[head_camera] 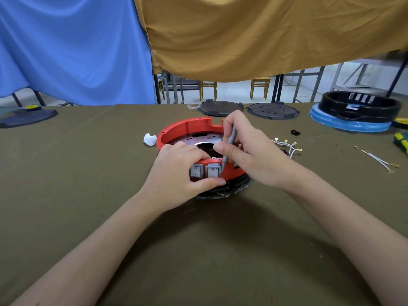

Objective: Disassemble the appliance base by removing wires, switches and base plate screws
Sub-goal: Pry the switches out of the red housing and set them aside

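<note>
Head view — switches [204,172] between left fingers [199,151], thumb

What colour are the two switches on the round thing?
The two rectangular rocker switches are grey, set in the red round plastic base; head view.

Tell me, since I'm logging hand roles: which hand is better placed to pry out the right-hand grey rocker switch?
Right hand: it holds the slim grey tool, tip beside that switch. Left hand steadies the red round plastic base.
</note>
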Action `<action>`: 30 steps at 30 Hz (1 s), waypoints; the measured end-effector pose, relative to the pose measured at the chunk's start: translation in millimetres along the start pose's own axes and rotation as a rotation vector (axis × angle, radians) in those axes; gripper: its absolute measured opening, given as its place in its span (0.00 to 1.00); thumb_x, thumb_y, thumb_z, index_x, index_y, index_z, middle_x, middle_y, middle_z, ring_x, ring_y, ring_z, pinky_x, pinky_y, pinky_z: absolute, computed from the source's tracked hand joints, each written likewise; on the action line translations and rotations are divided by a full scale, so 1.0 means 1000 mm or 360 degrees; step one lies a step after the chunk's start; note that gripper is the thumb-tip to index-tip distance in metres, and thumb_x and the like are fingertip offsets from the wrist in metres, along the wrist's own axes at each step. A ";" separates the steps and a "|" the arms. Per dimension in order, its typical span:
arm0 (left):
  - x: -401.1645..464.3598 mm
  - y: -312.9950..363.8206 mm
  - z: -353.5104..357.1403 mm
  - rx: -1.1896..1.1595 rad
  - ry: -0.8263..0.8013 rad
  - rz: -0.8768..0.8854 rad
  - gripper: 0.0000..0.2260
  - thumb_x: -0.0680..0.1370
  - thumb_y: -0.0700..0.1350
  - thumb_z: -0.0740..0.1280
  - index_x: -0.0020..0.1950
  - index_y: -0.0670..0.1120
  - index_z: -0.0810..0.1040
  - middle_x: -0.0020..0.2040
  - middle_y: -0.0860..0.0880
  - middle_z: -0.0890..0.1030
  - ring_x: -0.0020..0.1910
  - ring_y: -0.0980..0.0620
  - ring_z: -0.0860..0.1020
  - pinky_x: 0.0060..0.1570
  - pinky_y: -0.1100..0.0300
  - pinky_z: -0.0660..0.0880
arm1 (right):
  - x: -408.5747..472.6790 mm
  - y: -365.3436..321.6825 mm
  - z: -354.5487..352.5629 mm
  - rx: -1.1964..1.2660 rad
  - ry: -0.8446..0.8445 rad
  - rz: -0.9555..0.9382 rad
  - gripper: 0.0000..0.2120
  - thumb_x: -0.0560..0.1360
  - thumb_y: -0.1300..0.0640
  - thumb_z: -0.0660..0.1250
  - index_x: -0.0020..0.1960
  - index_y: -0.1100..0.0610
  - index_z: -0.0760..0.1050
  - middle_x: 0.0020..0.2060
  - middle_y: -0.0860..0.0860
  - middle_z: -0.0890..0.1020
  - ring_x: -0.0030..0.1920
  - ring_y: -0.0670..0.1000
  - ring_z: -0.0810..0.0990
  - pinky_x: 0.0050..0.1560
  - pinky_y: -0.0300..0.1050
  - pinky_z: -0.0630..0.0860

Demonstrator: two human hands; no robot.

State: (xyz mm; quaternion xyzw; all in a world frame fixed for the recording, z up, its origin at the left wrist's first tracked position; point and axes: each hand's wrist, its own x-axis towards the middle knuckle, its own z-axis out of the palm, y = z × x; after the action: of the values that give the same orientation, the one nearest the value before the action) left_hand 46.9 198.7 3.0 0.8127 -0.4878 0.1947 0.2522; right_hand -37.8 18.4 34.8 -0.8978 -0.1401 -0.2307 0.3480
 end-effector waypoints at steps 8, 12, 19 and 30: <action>0.000 0.000 -0.001 -0.0003 -0.0009 0.0015 0.27 0.70 0.72 0.62 0.53 0.52 0.82 0.46 0.60 0.79 0.47 0.58 0.73 0.53 0.54 0.70 | 0.001 -0.002 -0.002 -0.0027 0.0008 0.0041 0.09 0.83 0.53 0.61 0.47 0.46 0.62 0.35 0.47 0.75 0.35 0.42 0.75 0.36 0.37 0.73; 0.000 -0.001 -0.002 -0.0020 -0.0018 0.0029 0.25 0.69 0.71 0.63 0.51 0.53 0.81 0.45 0.62 0.77 0.46 0.60 0.72 0.52 0.56 0.69 | -0.001 -0.007 -0.005 0.0054 0.0331 -0.0039 0.07 0.83 0.53 0.61 0.50 0.50 0.63 0.33 0.53 0.73 0.31 0.47 0.75 0.33 0.46 0.73; 0.002 0.000 -0.003 -0.0009 -0.0037 0.0001 0.27 0.70 0.72 0.61 0.48 0.50 0.81 0.45 0.58 0.81 0.46 0.54 0.75 0.52 0.50 0.70 | 0.004 -0.024 0.014 -0.0267 0.0125 -0.0189 0.08 0.84 0.52 0.60 0.51 0.49 0.61 0.32 0.45 0.75 0.33 0.42 0.77 0.32 0.36 0.70; 0.004 0.002 -0.005 -0.0136 -0.0088 -0.0018 0.27 0.70 0.70 0.64 0.59 0.54 0.82 0.54 0.56 0.83 0.54 0.52 0.78 0.56 0.46 0.73 | 0.019 -0.044 0.009 -0.0651 -0.0140 -0.0231 0.07 0.84 0.56 0.58 0.52 0.51 0.59 0.32 0.49 0.75 0.31 0.53 0.75 0.33 0.50 0.73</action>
State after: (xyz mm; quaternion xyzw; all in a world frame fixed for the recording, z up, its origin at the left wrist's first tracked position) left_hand 46.0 198.3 9.4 0.8089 -0.4980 0.1497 0.2744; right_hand -37.0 57.6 63.5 -0.9465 -0.1695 -0.2394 0.1347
